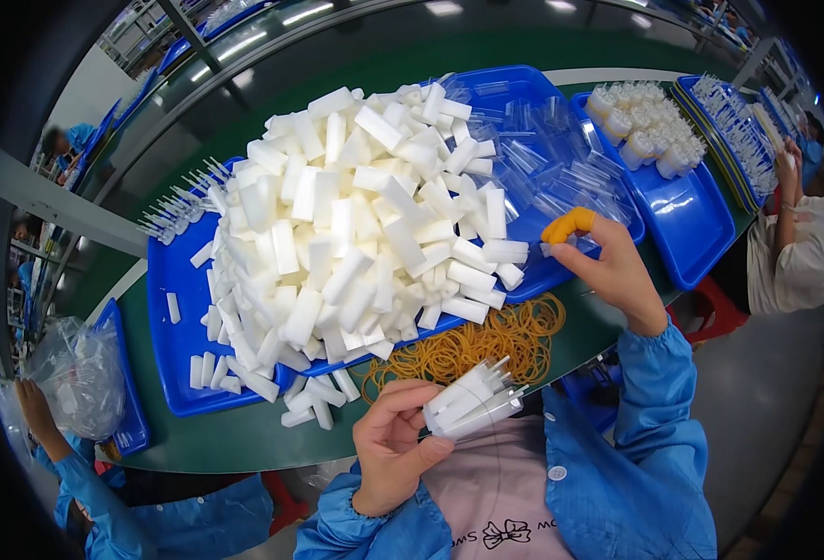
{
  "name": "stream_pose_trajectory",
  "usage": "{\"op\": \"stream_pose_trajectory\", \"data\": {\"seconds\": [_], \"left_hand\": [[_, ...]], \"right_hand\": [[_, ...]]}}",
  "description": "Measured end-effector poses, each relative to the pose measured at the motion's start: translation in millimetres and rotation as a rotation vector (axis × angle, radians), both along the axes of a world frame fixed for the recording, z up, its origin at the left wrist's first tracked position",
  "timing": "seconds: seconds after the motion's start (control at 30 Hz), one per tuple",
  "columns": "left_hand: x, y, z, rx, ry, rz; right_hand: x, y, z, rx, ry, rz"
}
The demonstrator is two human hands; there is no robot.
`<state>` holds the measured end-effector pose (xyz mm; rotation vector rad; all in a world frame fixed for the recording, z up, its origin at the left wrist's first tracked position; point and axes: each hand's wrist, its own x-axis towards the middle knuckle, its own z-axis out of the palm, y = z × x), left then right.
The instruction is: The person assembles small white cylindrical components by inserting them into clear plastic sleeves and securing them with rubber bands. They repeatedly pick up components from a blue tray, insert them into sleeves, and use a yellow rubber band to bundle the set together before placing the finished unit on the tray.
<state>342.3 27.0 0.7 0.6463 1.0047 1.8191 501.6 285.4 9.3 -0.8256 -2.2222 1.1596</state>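
Here, the left hand clasps a bundle of white and clear pieces near the rubber bands. The right hand curls finger and thumb together by the blue tray; whether they pinch anything, I cannot tell.

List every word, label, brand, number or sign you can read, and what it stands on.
Pink shirt: black lettering on both sides of a bow print; I won't copy it out.
White foam blocks, blue tray, clear plastic tubes in the left hand: no text I can make out.
Background: too small or blurred to tell.
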Motion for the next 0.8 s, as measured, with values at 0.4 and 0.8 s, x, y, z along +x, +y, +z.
{"op": "stream_pose_trajectory", "data": {"seconds": [0.4,0.8], "left_hand": [[0.3,0.1,-0.2,-0.02,0.001,-0.003],[-0.9,2.4,-3.8,-0.016,-0.048,-0.009]], "right_hand": [[-11.3,16.3,11.8,0.421,-0.398,0.251],[17.3,-0.4,26.3,0.292,-0.173,-0.03]]}}
